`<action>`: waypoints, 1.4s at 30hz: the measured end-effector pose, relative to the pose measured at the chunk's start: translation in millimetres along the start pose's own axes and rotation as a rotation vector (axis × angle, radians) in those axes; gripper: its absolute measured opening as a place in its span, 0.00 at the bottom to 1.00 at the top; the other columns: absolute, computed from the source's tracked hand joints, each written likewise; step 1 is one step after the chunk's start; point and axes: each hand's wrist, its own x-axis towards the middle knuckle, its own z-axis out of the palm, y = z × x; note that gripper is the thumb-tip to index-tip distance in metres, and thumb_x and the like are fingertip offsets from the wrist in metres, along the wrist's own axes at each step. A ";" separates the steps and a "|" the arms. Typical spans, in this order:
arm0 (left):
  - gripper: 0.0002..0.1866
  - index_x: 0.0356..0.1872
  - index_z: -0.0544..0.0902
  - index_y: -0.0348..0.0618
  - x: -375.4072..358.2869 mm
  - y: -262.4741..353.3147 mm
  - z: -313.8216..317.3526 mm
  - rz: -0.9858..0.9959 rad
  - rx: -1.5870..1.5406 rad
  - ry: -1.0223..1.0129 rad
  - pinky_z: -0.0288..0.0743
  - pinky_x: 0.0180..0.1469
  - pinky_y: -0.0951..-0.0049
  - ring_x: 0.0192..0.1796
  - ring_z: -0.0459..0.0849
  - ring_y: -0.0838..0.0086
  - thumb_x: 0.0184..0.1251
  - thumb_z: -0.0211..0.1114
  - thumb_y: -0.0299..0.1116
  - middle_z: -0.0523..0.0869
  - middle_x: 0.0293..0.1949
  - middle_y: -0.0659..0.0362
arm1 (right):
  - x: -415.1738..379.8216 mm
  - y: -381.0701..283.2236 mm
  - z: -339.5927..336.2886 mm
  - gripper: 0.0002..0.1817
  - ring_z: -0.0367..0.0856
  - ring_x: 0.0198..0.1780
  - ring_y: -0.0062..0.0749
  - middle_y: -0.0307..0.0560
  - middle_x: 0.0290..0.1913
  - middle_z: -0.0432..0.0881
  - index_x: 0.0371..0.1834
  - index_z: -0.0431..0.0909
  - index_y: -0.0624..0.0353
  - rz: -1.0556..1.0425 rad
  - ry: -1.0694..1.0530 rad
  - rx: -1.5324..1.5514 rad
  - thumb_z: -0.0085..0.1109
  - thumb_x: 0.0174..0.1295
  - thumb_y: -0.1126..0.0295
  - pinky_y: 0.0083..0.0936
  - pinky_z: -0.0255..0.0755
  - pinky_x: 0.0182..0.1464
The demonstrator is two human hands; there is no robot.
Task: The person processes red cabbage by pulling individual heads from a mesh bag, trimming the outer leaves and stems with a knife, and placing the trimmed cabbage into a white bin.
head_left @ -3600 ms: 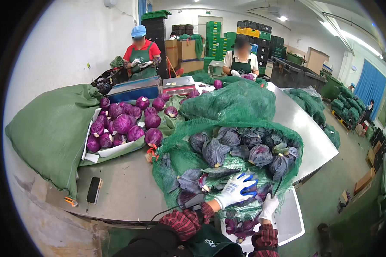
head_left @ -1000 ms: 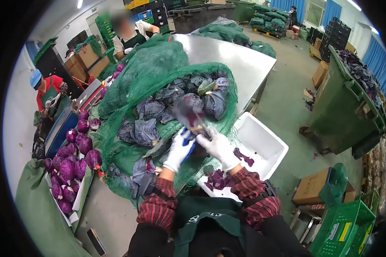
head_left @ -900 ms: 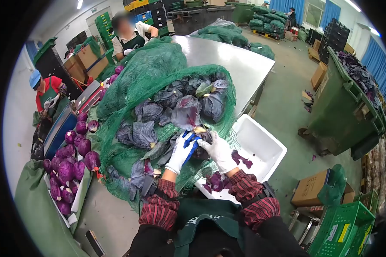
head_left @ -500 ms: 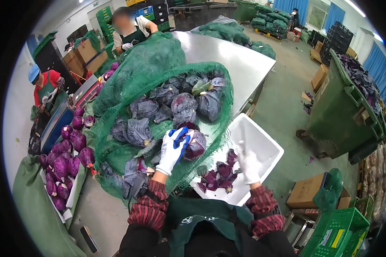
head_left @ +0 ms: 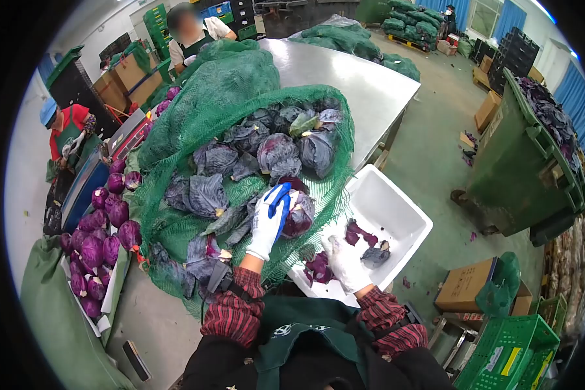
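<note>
My left hand (head_left: pixel 271 221), in a white glove with blue palm coating, grips a red cabbage (head_left: pixel 300 213) at the near side of an opened green mesh sack (head_left: pixel 346 130). Purple inner leaf shows on this cabbage's side. Several more red cabbages (head_left: pixel 277 155) with dull outer leaves lie in the sack. My white-gloved right hand (head_left: pixel 348 265) is over the near left part of a white tub (head_left: pixel 413 224), its fingers curled; what they hold, if anything, is hidden. Torn purple leaves (head_left: pixel 318 268) and a greyish leaf (head_left: pixel 376 255) lie in the tub.
Peeled purple cabbages (head_left: pixel 92 250) fill a box at left. A metal table (head_left: pixel 344 68) extends behind the sack. A green wheeled bin (head_left: pixel 513 175) full of leaves stands right, above a cardboard box (head_left: pixel 465 283) and green crate (head_left: pixel 510 354). Two people (head_left: pixel 71 136) work at the left.
My right hand has moved left and down over the tub, from a blur to a clear view. A greyish leaf now shows in the tub. My left hand keeps its grip on the cabbage.
</note>
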 end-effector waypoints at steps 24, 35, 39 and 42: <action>0.23 0.59 0.77 0.38 -32.0 12.6 -42.2 -0.103 0.103 -0.029 0.73 0.58 0.66 0.55 0.79 0.59 0.65 0.66 0.36 0.79 0.54 0.47 | 52.9 75.3 16.1 0.29 0.83 0.29 0.45 0.59 0.30 0.82 0.54 0.74 0.66 0.182 0.225 -0.179 0.44 0.71 0.47 0.37 0.76 0.38; 0.22 0.56 0.80 0.45 -27.5 24.4 -37.3 -0.075 0.206 0.095 0.74 0.49 0.62 0.45 0.81 0.57 0.60 0.69 0.36 0.80 0.45 0.49 | 2.8 -24.9 12.4 0.26 0.78 0.57 0.53 0.62 0.58 0.78 0.59 0.74 0.66 0.021 -0.013 0.168 0.42 0.74 0.54 0.39 0.72 0.57; 0.18 0.53 0.83 0.52 -24.2 29.1 -35.2 -0.172 0.486 0.010 0.73 0.51 0.57 0.47 0.80 0.52 0.63 0.67 0.42 0.81 0.43 0.48 | -9.4 -25.4 4.7 0.23 0.84 0.40 0.54 0.61 0.41 0.84 0.56 0.76 0.65 0.020 -0.041 0.059 0.46 0.73 0.56 0.40 0.77 0.42; 0.17 0.52 0.83 0.47 -27.3 4.3 -19.1 0.124 0.357 0.228 0.72 0.56 0.58 0.52 0.80 0.53 0.63 0.66 0.40 0.82 0.48 0.48 | -12.0 -22.8 0.2 0.23 0.82 0.43 0.53 0.62 0.43 0.82 0.55 0.76 0.66 -0.018 -0.034 0.021 0.46 0.73 0.56 0.38 0.76 0.45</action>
